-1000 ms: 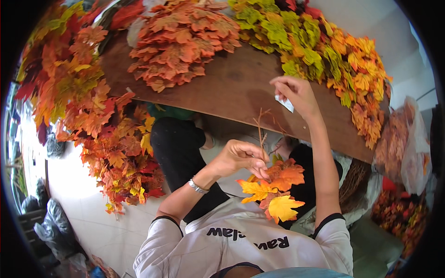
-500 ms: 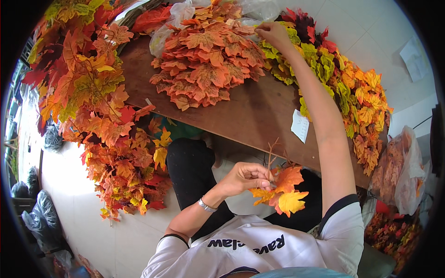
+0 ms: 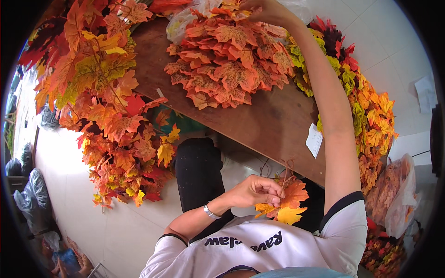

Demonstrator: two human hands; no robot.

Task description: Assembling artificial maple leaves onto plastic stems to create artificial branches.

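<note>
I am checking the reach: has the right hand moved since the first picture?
Yes: the right hand moved from above the table to the far side of the orange pile.

Fisheye head cam, close up, looks dn over shirt (image 3: 299, 250) & table (image 3: 259, 123).

Held just off the near edge of the brown table (image 3: 259, 123): a small orange-and-yellow leaf spray (image 3: 294, 192), stem end tableward. Back from that edge: a layered heap of speckled orange leaves (image 3: 234, 60).
</note>
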